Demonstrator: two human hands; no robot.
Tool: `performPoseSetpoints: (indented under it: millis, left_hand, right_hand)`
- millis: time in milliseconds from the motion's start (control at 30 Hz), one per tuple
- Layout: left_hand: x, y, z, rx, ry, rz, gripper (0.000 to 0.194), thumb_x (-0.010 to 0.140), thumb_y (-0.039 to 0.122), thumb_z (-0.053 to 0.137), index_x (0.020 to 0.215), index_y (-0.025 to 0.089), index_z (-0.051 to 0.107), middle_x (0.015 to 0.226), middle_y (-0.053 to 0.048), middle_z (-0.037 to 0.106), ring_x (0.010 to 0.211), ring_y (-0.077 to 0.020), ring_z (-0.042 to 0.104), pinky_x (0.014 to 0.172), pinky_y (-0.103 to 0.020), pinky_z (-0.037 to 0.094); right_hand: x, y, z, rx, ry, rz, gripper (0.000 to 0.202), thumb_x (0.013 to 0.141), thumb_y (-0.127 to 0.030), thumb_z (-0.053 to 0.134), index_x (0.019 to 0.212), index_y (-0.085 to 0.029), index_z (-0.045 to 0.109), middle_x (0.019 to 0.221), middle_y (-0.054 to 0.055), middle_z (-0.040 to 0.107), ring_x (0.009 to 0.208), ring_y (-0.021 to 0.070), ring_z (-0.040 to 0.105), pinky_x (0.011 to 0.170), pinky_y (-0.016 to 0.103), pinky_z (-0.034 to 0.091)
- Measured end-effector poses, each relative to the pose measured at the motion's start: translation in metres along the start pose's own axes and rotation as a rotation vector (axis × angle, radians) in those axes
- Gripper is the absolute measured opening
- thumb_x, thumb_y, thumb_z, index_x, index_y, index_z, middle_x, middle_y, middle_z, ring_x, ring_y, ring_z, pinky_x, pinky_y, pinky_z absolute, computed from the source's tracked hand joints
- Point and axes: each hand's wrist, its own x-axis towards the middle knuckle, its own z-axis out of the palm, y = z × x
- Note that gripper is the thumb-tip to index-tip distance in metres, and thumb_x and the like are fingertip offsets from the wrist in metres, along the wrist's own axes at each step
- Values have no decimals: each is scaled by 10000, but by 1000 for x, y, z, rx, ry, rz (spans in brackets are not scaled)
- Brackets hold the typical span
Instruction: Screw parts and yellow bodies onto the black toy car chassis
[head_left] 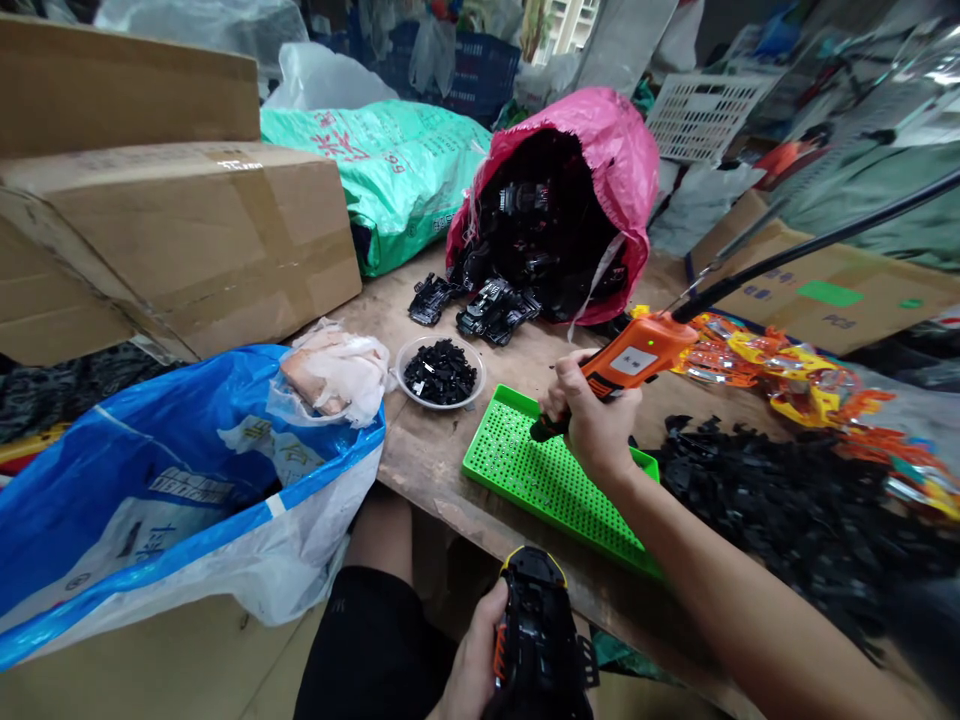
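Note:
My left hand (474, 655) grips a black toy car (538, 635), its underside facing up, in front of the table edge. Yellow and orange trim shows along the car's rim and side. Wrapped around an orange electric screwdriver (626, 360) is my right hand (592, 415). The screwdriver hangs from a black cable and its dark tip points down over a green perforated tray (501, 478). Small screws stand in some of the tray's holes. Beyond it, a clear bowl (480, 385) holds small black plastic parts (439, 372).
A pink sack (619, 130) spills black car chassis (499, 310) onto the table. Black parts (757, 510) and orange-yellow car shells (810, 385) lie at right. At left are a blue-lined sack (225, 410), a cardboard box (202, 240) and a green sack (397, 160).

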Motion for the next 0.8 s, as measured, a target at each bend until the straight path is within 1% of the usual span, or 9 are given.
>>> performPoseSetpoints:
  millis: [167,467,800]
  left_hand:
    - [0,0,-1,5,4,6,390,957,409,630,1280,191,603,1298,-93,628,1094,-244,644,916,-461,572]
    - [1,0,-1,12,-5,10,391,957,409,630,1282,193,602,1300,-94,627,1096,-244,644,916,-463,572]
    - [2,1,-3,40,-10,34,389,959,411,628,1275,187,603,1287,-93,631,1082,-237,648,910,-457,574]
  right_hand:
    - [-1,0,0,-12,-2,2,258,839,-364,764,849,-236,539,508,-128,431,354,61,434,351,210,397]
    - [-1,0,0,33,13,-2,222,832,-319,772,839,-220,574,493,-121,457,350,61,435,347,209,394]
    - [0,-3,1,46,35,7,270,800,-344,798,833,-217,562,487,-123,451,350,56,421,350,201,394]
